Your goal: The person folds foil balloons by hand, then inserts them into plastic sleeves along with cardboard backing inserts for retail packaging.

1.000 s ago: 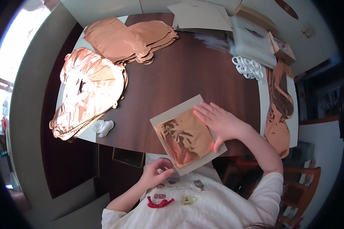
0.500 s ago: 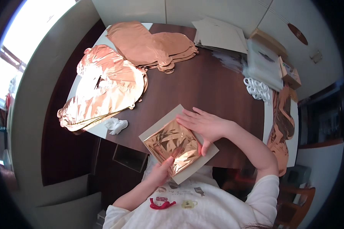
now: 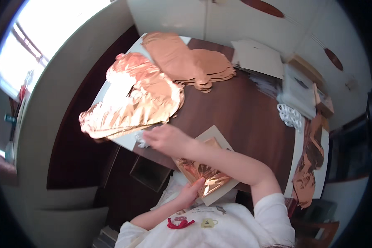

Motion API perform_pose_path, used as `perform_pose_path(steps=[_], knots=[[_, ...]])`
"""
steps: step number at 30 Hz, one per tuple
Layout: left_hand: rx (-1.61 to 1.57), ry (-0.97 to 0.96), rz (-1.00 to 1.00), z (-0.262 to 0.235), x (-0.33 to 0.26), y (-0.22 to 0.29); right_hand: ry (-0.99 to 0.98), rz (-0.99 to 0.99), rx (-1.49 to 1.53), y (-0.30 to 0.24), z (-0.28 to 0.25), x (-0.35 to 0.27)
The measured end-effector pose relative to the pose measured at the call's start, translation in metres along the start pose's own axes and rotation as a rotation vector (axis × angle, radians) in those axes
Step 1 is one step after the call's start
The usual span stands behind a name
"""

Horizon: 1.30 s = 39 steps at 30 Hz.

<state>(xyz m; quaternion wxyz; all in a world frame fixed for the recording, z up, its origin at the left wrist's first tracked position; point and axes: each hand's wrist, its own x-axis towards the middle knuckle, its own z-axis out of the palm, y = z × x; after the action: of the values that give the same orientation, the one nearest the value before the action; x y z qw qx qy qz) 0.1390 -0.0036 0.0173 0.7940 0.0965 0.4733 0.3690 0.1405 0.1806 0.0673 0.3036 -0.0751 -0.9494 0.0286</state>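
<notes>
in the head view, the person sits at a dark brown table (image 3: pixel 244 111) and looks down at both hands

the right hand (image 3: pixel 166 139) reaches across the body to the left side of the table. its fingers are bent a little and close together, not spread wide. the fingertips are at a small white crumpled thing (image 3: pixel 141 139) near the table edge, and they seem to touch it, but i cannot tell if they pinch it. the hand is just below the big shiny copper foil sheet (image 3: pixel 132 103) that lies crinkled on the left of the table and sticks out past the edge

the left hand (image 3: pixel 191 193) is low, close to the person's white shirt (image 3: pixel 219 227). its fingers curl up around the near edge of a pale card (image 3: pixel 213 134) with a sheet of copper foil (image 3: pixel 202 173) on top. the thumb presses on the shiny foil and the other fingers are under the card, so the hand holds it. the card sits at the near edge of the table, partly hanging over it, under the right forearm

farther back lies a stack of flat copper sheets (image 3: pixel 194 62). to the right of it is a pile of pale cards (image 3: pixel 258 58) and some white boxes (image 3: pixel 299 89). a white curly thing (image 3: pixel 291 115) lies near the right edge. more copper foil (image 3: pixel 310 165) hangs down the right side of the table
</notes>
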Motion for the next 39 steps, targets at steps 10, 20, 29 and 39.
perform_pose_path(steps=[10, 20, 29, 39], knots=[[-0.045, 0.022, 0.024, 0.001, 0.011, -0.004, 0.116, 0.081, -0.176, 0.009, 0.022, 0.013], [-0.099, 0.083, 0.174, -0.012, -0.002, 0.005, 0.356, 0.878, -0.537, 0.173, -0.228, -0.198], [-0.072, 0.213, 0.187, -0.001, -0.005, 0.01, -0.008, 1.425, -0.603, 0.23, -0.269, -0.362], [0.048, 0.038, 0.179, -0.055, 0.023, -0.012, 0.462, 1.458, -0.735, 0.205, -0.293, -0.329]])
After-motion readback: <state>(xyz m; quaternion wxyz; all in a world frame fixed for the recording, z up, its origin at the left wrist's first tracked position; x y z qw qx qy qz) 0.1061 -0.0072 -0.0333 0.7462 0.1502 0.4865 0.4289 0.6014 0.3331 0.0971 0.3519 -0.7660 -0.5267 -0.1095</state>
